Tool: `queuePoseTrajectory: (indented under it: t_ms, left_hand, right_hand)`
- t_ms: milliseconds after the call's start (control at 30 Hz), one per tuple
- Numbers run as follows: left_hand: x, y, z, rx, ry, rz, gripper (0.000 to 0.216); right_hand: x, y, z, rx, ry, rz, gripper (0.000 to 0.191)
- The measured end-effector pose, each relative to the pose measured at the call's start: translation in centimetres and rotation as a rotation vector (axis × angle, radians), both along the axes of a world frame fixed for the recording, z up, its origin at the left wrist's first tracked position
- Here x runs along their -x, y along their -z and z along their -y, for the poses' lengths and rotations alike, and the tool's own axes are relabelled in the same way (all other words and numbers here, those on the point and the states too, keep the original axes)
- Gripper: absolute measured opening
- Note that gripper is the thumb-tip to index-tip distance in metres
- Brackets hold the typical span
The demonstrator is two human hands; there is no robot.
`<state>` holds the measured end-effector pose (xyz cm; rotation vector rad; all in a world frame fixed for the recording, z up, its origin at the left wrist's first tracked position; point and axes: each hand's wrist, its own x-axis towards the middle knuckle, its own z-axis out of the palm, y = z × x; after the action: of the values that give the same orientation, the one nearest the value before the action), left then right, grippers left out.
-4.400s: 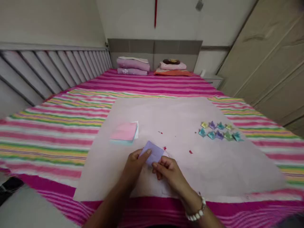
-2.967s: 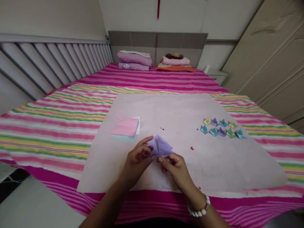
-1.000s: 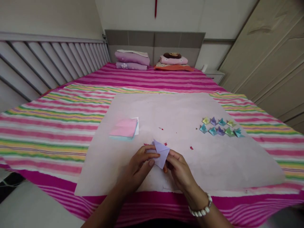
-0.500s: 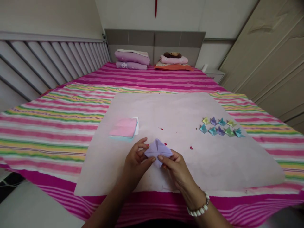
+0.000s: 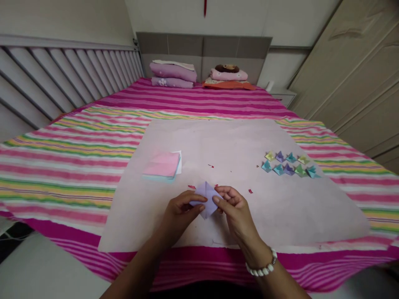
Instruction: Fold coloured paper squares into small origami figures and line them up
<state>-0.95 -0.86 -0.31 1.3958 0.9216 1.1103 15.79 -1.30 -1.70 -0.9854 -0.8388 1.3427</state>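
A folded lavender origami paper is held up between both hands, above the near part of a pale sheet. It is diamond-shaped, with a crease or slit running down its middle. My left hand pinches its left side, thumb and fingers lying on the front. On the right edge, my right hand grips it with the thumb in front and fingers behind; a white bead bracelet circles that wrist. To the left lies a stack of square paper, pink on top with blue and white beneath.
Two rows of small folded paper pieces in yellow, purple, teal and green stand at the right. Red scraps dot the pale sheet. Folded bedding lies by the headboard; a slatted rail runs along the left.
My left fingers have come down over the front of the lavender paper, and its upper flaps now lie flatter. My right thumb has moved outward toward the right edge.
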Motion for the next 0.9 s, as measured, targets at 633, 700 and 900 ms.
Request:
queuePoseTrajectory:
  t_ms: [633,700,900]
  left_hand:
    - [0.4,-0.3,-0.1,-0.142,-0.055,-0.346,0.020]
    - [0.3,-0.1,-0.2,-0.207,-0.080,-0.377,0.019]
    - [0.2,0.7,-0.5,-0.314,-0.177,-0.400,0.012]
  right_hand:
    - [-1.2,-0.5,0.3,-0.297,-0.071,0.547,0.019]
    - [-1.1,-0.6,0.2,-0.345,-0.062,0.614,0.019]
    - [-0.9,-0.5,-0.1,-0.399,-0.066,0.683,0.008]
